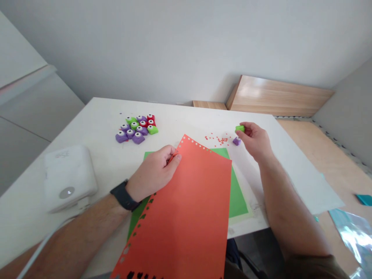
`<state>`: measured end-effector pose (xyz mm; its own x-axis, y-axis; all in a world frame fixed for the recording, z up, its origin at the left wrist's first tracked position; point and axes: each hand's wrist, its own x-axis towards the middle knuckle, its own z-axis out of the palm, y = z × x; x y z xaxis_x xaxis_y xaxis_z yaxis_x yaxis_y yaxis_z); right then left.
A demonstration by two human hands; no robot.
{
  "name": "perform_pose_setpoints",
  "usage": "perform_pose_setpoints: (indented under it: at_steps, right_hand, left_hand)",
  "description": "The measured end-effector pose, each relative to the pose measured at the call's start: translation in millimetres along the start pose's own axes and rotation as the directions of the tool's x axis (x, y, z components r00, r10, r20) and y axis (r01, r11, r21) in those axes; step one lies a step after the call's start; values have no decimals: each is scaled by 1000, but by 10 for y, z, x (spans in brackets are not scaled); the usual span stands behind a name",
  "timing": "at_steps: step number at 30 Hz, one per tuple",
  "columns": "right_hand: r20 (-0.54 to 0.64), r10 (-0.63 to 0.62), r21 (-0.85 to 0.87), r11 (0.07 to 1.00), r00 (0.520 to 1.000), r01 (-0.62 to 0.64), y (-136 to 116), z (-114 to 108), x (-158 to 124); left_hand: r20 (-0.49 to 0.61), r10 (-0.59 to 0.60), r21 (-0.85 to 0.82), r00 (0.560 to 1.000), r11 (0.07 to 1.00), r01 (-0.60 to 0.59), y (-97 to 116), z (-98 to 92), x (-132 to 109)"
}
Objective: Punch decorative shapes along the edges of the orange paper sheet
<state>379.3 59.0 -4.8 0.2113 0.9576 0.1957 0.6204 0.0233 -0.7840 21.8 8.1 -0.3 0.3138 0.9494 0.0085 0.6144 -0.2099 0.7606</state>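
My left hand (154, 172), with a black wristwatch (124, 195) on its wrist, pinches the top edge of an orange-red paper sheet (180, 209). Small punched shapes run along that sheet's edges. Under it lies a green paper sheet (238, 197), mostly hidden. My right hand (255, 141) is raised above the table, its fingers shut on a small green craft punch (240, 128). Just below those fingers, a purple craft punch (236, 141) stands on the table. Scattered red paper bits (219, 139) lie to the left of it.
A tight group of several purple, green and red craft punches (136, 129) sits at the far left of the white table (99, 112). A white box-shaped device (69, 178) with a cable stands near the left edge. Wooden boards (279, 95) stand behind the table.
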Motion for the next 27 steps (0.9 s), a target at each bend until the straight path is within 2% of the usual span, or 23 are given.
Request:
perform_pose_setpoints:
  at_steps: [3,5,8,11,13,16,20,24,27]
  right_hand:
    - [-166,108,-64,991,980,-120,103,-224,77]
    - [-169,200,-124,967,965,-222,162,-364,98]
    - [4,336,-217,920,942,-327,209,-506,89]
    - [230,389,-240,911,892,-335,207,-527,58]
    - [315,375,-217,923,872,-319,197,-487,40]
    - [372,373,-201,926,850,-318,198,-405,26]
    - [326,361,-242,925,874,-292,216,-347,18]
    - [223,304,-414,890,926,-193,180,-341,-2]
    - [214,280,-503,853,936,-140,119,-333,-16]
  left_hand:
    - [-2,4,7,1000,1000,-4,6,5,-1]
    - [-1,0,13,1000,1000,0,6,8,4]
    - [5,-4,18,1000,1000,4,-1,11,12]
    - [7,-6,23,1000,1000,6,-11,15,12]
    - [8,-2,24,1000,1000,2,-17,18,10]
    - [7,3,21,1000,1000,-3,-20,21,9]
    - [3,2,25,1000,1000,-3,-9,23,15]
    - [5,-8,23,1000,1000,8,-1,17,18]
    - [3,-4,19,1000,1000,4,-3,11,15]
